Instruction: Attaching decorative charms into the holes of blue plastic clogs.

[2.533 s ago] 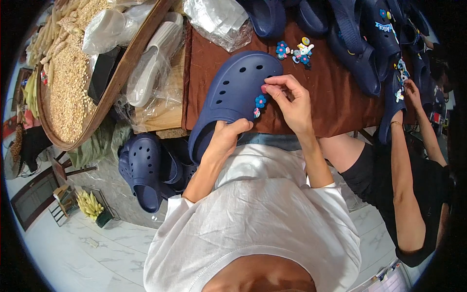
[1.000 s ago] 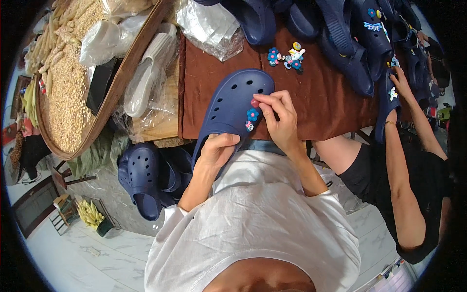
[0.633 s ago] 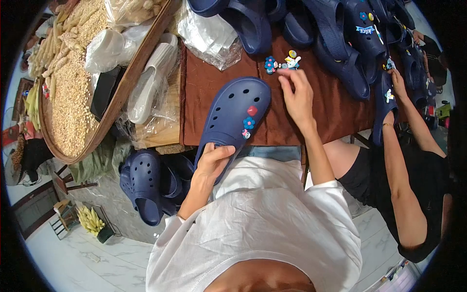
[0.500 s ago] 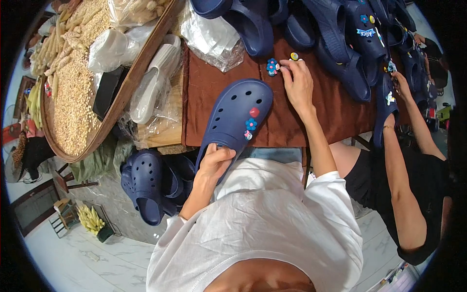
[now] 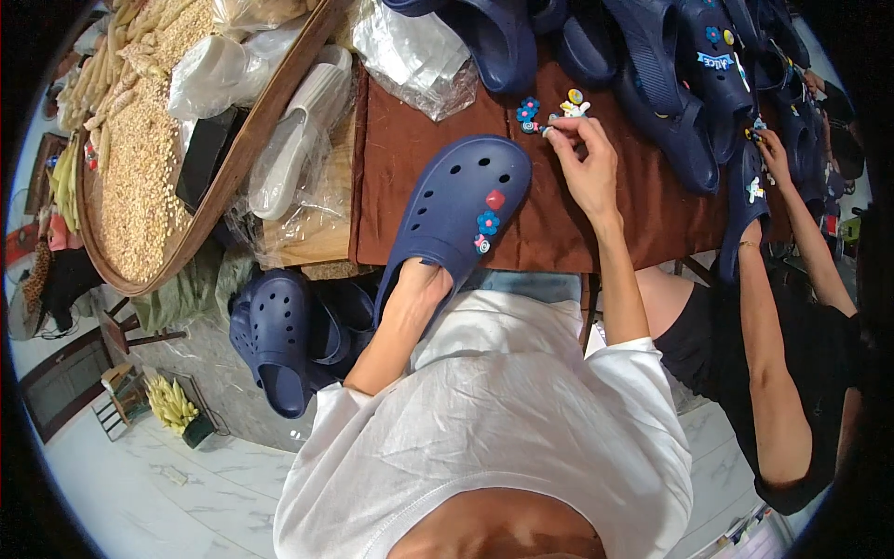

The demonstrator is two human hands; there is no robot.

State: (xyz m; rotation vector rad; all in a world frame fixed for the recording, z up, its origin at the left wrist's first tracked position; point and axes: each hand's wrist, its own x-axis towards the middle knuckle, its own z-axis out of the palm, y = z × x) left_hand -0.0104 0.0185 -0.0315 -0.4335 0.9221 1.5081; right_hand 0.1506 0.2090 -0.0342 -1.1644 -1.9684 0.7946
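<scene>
Navy clog (image 5: 454,212) with round holes over its toe is lying slantwise on the brown cloth (image 5: 391,158), wearing three small charms (image 5: 488,222) along one side: a red one, a blue flower, and a pale one. I am seeing my left hand (image 5: 416,291) gripping its heel end, fingers tucked into the opening. My right hand (image 5: 587,166) is hovering well apart from the clog, beyond its toe, fingertips pinching at a small cluster of loose charms (image 5: 549,111) on the cloth. Whether a charm is actually being held, I cannot tell.
</scene>
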